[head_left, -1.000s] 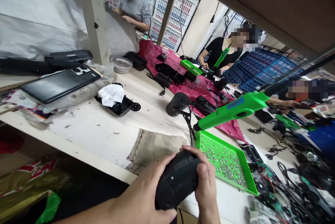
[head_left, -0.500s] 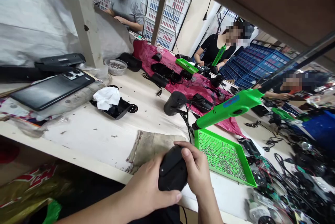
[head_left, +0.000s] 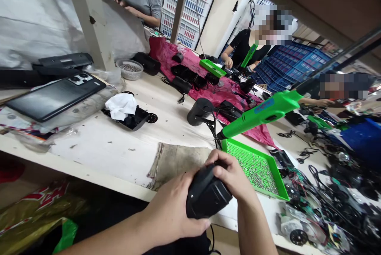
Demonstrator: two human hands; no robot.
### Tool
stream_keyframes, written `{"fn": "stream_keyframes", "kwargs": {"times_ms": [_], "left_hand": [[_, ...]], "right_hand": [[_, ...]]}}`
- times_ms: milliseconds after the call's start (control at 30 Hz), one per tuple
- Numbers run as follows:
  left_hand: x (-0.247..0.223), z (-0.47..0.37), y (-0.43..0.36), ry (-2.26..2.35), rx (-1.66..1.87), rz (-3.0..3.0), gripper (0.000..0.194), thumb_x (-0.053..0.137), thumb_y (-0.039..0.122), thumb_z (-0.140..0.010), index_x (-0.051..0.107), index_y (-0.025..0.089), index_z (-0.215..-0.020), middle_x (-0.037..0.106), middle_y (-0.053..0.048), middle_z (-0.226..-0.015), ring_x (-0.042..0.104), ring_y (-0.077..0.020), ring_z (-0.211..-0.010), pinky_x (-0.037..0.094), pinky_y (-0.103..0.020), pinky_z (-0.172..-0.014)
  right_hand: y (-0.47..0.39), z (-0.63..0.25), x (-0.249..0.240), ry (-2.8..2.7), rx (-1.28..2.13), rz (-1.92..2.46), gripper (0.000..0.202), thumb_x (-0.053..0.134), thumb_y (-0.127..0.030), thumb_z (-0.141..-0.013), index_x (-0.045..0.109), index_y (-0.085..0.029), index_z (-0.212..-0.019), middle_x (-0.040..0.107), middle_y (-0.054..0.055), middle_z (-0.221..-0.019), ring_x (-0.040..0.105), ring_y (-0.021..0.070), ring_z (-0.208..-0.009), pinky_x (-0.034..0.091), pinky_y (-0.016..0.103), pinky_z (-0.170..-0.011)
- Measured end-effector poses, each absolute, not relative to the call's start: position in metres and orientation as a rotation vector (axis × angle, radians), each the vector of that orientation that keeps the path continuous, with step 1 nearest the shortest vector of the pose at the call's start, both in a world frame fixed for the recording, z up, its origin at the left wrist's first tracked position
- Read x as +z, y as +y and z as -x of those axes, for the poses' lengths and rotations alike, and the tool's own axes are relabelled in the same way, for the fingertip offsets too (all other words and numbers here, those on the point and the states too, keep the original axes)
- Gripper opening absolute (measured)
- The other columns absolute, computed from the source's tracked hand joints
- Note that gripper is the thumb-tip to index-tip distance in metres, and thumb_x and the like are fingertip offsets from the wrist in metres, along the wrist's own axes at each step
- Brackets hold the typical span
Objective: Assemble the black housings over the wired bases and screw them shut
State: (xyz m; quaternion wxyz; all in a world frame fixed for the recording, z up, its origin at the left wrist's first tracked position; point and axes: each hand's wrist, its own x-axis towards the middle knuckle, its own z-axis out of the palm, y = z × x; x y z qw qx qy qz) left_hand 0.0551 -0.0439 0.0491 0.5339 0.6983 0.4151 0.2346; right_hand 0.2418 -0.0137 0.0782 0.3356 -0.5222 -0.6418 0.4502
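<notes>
A black plastic housing (head_left: 205, 195) with a small screw on its side is held between both hands over the front edge of the bench. My left hand (head_left: 178, 199) wraps round its left side, thumb beneath. On its upper right, my right hand (head_left: 229, 169) grips with bent fingers; what the fingertips press on is hidden. Behind the hands lies a worn grey-brown cloth (head_left: 178, 159). To the right is a green tray (head_left: 284, 191) of small screws, and a green electric screwdriver (head_left: 262, 114) slants above it, tip down towards the left.
Another black housing (head_left: 200, 111) with a cord stands behind the cloth. At left are a phone (head_left: 56, 96), a white wad (head_left: 121, 106) in a black shell and a tub of screws (head_left: 130, 70). Wired parts (head_left: 336, 191) pile up at right. Co-workers sit across the bench.
The housing has been turned and tilted in my hands, showing more of its ridged side, and shifted slightly right. My right hand has moved up and its fingers are more bent.
</notes>
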Motion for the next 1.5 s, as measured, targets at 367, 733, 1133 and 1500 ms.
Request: {"fn": "stream_keyframes", "kwargs": {"times_ms": [367, 733, 1133, 1500], "left_hand": [[0.041, -0.054, -0.039, 1.013, 0.549, -1.59, 0.083, 0.072, 0.032, -0.062, 0.038, 0.02, -0.138, 0.057, -0.016, -0.129, 0.055, -0.0365, -0.116, 0.043, -0.052, -0.096], [0.044, -0.058, -0.038, 1.055, 0.542, -1.569, 0.074, 0.071, 0.033, -0.064, 0.045, 0.017, -0.131, 0.061, -0.018, -0.121, 0.058, -0.0374, -0.109, 0.046, -0.053, -0.091], [0.042, -0.056, -0.036, 1.071, 0.625, -1.494, 0.071, 0.072, 0.033, -0.064, 0.046, 0.019, -0.13, 0.061, -0.015, -0.122, 0.058, -0.0357, -0.111, 0.044, -0.051, -0.094], [0.019, -0.023, -0.006, 0.722, 0.648, -0.378, 0.066, 0.066, 0.06, -0.068, 0.056, 0.013, -0.113, 0.072, -0.012, -0.095, 0.067, -0.0275, -0.097, 0.048, -0.039, -0.09]], "right_hand": [[-0.014, -0.241, 0.069, -1.61, 1.32, 1.351, 0.078, 0.019, -0.078, -0.085, 0.067, -0.022, -0.111, 0.07, 0.009, -0.105, 0.065, 0.0238, -0.099, 0.049, 0.039, -0.088], [-0.023, -0.219, 0.076, -1.548, 0.973, 1.596, 0.066, 0.026, -0.071, -0.089, 0.069, -0.021, -0.09, 0.07, 0.005, -0.083, 0.063, 0.0197, -0.078, 0.048, 0.031, -0.078], [-0.007, -0.208, 0.071, -1.464, 0.939, 1.607, 0.062, 0.036, -0.067, -0.089, 0.071, -0.019, -0.074, 0.071, 0.004, -0.073, 0.065, 0.0192, -0.071, 0.047, 0.031, -0.069], [-0.023, -0.204, 0.073, -1.022, 0.146, 1.203, 0.022, 0.045, -0.036, -0.094, 0.063, -0.024, -0.1, 0.062, 0.006, -0.106, 0.058, 0.0219, -0.107, 0.041, 0.045, -0.099]]}}
